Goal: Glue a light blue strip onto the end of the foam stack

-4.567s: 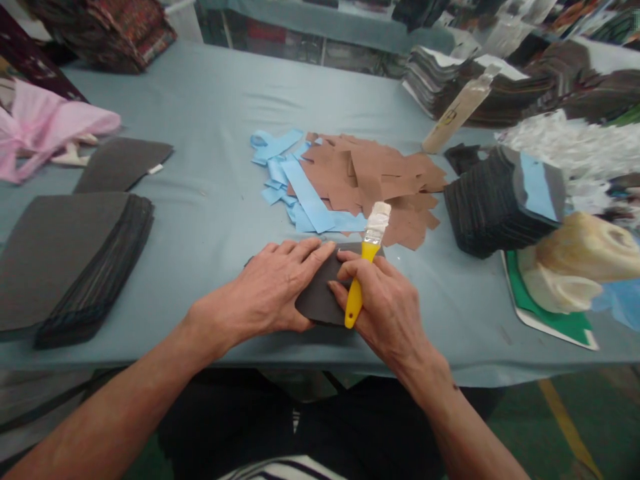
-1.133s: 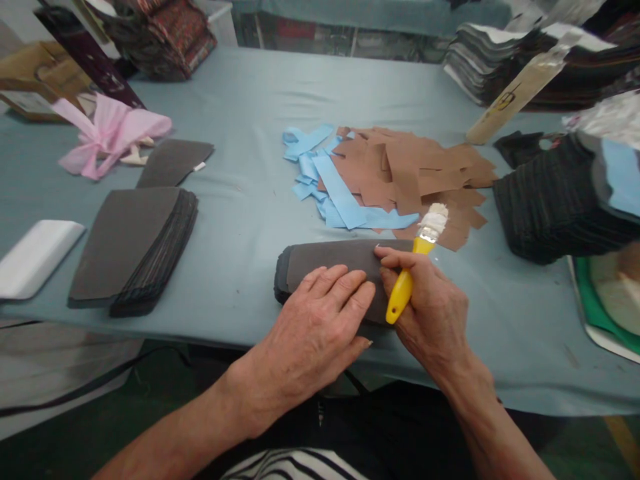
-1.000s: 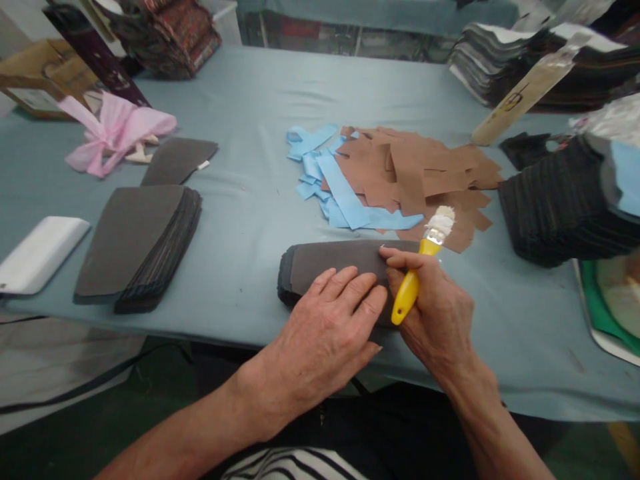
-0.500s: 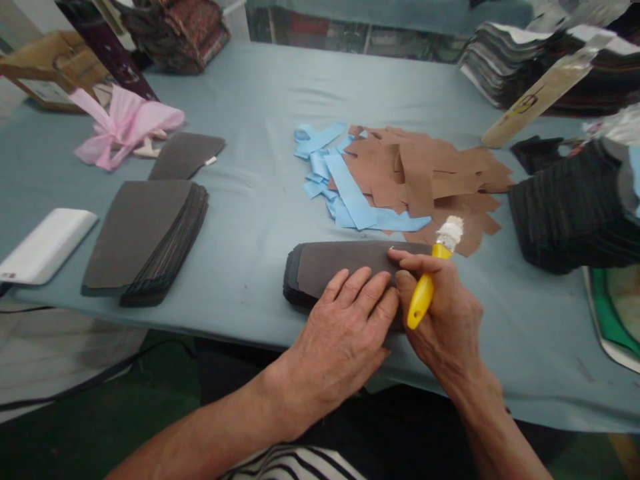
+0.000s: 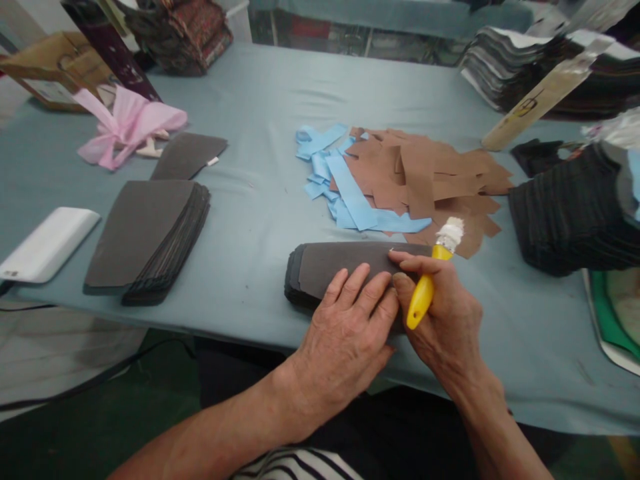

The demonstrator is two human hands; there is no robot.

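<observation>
A stack of dark grey cut pieces [image 5: 325, 261] lies near the table's front edge. My left hand [image 5: 345, 327] rests on top of it, fingers stretched out, palm down. At the stack's right part, my right hand [image 5: 447, 313] has a yellow-handled brush [image 5: 423, 300] tucked in its grip, white-coated bristles pointing up and away. The index finger and thumb of that hand touch the top piece. My hands cover the stack's right end and part of its near side.
Beyond the stack lie brown pieces [image 5: 420, 177] and light blue strips [image 5: 350, 190]. Another grey stack [image 5: 140, 233] and a white power bank-like block [image 5: 50, 243] are at left. A dark stack [image 5: 575, 207], a tilted bottle-like tube [image 5: 545, 97] and a green tray [image 5: 603, 313] stand at right.
My right thumb has shifted slightly to the left on the top piece. Otherwise both hands, the brush and the stack stay almost in place.
</observation>
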